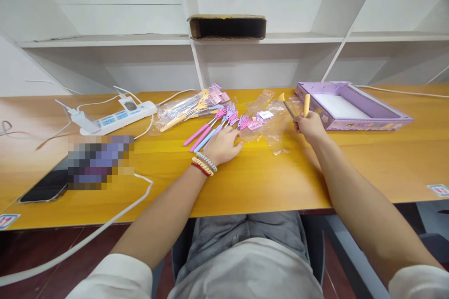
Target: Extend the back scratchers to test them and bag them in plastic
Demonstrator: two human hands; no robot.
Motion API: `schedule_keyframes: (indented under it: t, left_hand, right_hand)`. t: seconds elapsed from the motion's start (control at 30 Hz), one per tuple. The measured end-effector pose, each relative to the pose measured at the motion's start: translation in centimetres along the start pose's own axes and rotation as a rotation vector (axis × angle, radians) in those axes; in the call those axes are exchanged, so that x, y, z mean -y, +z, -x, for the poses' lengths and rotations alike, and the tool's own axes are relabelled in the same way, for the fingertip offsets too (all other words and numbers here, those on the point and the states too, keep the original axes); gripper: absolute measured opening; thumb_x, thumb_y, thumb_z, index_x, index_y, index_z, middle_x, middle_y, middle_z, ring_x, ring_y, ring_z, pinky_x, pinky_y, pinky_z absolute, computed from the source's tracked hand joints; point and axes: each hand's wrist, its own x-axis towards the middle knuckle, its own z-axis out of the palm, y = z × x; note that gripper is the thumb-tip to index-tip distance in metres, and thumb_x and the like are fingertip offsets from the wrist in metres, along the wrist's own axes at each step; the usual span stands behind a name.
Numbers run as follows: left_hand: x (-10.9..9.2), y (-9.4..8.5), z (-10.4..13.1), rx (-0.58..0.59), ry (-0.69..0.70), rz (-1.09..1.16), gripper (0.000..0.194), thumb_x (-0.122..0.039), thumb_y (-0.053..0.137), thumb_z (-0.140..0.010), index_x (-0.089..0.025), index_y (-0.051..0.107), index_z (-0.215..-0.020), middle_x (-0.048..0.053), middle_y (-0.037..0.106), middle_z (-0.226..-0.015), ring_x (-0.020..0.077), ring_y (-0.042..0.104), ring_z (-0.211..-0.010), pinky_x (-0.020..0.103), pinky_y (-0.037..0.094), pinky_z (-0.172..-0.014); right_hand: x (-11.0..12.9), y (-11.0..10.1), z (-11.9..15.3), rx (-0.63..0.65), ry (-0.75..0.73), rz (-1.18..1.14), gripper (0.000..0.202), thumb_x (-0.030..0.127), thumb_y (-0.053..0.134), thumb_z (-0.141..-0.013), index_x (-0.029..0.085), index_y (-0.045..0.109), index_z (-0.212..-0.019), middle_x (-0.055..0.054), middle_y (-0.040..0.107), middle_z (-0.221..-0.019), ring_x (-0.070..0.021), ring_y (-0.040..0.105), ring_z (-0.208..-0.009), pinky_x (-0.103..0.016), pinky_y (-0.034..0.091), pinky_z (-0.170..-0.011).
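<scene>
My left hand (223,145), with beaded bracelets at the wrist, lies low over a fan of back scratchers (206,133). These have pink, blue and purple handles and small hand-shaped heads. Its thumb stands apart from the fingers, whose tips touch or hover by the tagged heads; the exact contact is hidden. Further right, my right hand (310,126) is closed around a back scratcher (307,105) with a yellow handle pointing up. A dark rod with a yellow head juts left from the same fist; whether it is a second piece I cannot tell. Clear plastic wrappers (271,126) lie between the hands.
A plastic bag of more back scratchers (189,107) lies behind my left hand. At right sits a purple box tray (365,124). A power strip (119,119), cables and a phone (45,180) occupy the left. White shelves (140,41) hold a cardboard box (228,17) behind.
</scene>
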Motion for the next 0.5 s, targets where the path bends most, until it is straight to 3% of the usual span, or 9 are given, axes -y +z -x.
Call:
schedule_keyframes:
  t: [0.1, 0.23, 0.4, 0.5]
  left_hand:
    - [-0.5, -0.1, 0.0, -0.019, -0.011, 0.056, 0.027, -0.035, 0.045, -0.087, -0.017, 0.061, -0.097, 0.008, 0.060, -0.098, 0.0210, 0.056, -0.091, 0.034, 0.043, -0.084]
    - [-1.4, -0.2, 0.0, -0.049, -0.036, 0.173, 0.037, -0.041, 0.036, -0.092, -0.017, 0.063, -0.093, 0.007, 0.060, -0.091, 0.0195, 0.056, -0.088, 0.034, 0.041, -0.083]
    - [-2.1, 0.1, -0.2, -0.067, -0.063, 0.376, 0.040, -0.042, 0.033, -0.094, -0.017, 0.063, -0.085, 0.006, 0.061, -0.087, 0.0194, 0.055, -0.088, 0.034, 0.040, -0.084]
    - [-2.3, 0.1, -0.3, -0.057, -0.089, 0.628, 0.036, -0.043, 0.038, -0.092, -0.016, 0.060, -0.082, 0.005, 0.061, -0.085, 0.0171, 0.055, -0.083, 0.031, 0.042, -0.079]
  right_hand:
    - [1.9, 0.7, 1.8, 0.124, 0.046, -0.433, 0.030, 0.036, 0.059, -0.069, 0.023, 0.032, -0.075, -0.003, 0.053, -0.072, -0.0111, 0.047, -0.053, -0.024, 0.035, -0.045]
    - [4.3, 2.2, 4.8, 0.422, -0.069, -0.659, 0.044, 0.040, 0.068, -0.064, 0.023, 0.028, -0.073, 0.003, 0.046, -0.066, -0.0082, 0.042, -0.049, -0.022, 0.031, -0.043]
    - [5.7, 3.7, 7.6, 0.709, -0.200, -0.724, 0.046, 0.042, 0.072, -0.068, 0.022, 0.031, -0.070, 0.005, 0.044, -0.063, -0.0079, 0.044, -0.050, -0.022, 0.031, -0.045]
    - [5.7, 3.8, 8.2, 0.818, -0.253, -0.689, 0.042, 0.041, 0.070, -0.071, 0.021, 0.033, -0.069, 0.005, 0.044, -0.065, -0.0077, 0.044, -0.052, -0.023, 0.034, -0.047]
